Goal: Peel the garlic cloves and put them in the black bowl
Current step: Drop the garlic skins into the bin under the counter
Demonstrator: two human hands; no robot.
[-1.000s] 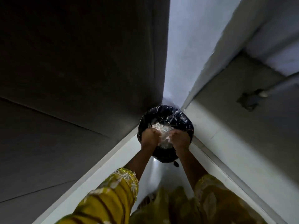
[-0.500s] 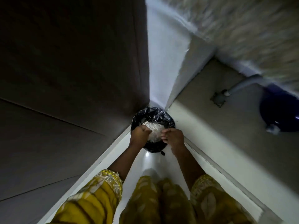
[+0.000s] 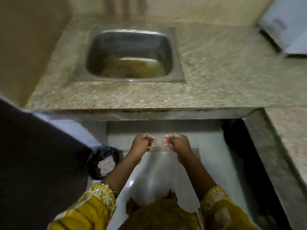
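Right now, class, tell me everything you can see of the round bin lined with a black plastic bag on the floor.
The round bin lined with a crinkled, glossy black plastic bag stands upright, open-topped, on the pale floor at lower left, beside a dark panel. The bag folds over its rim. Inside lies a heap of pale, papery scraps. The person's left forearm crosses in front of its right side, hiding that part; whether they touch cannot be told.

Sink set in counter ahead — bin on floor left of left hand, right hand beside.
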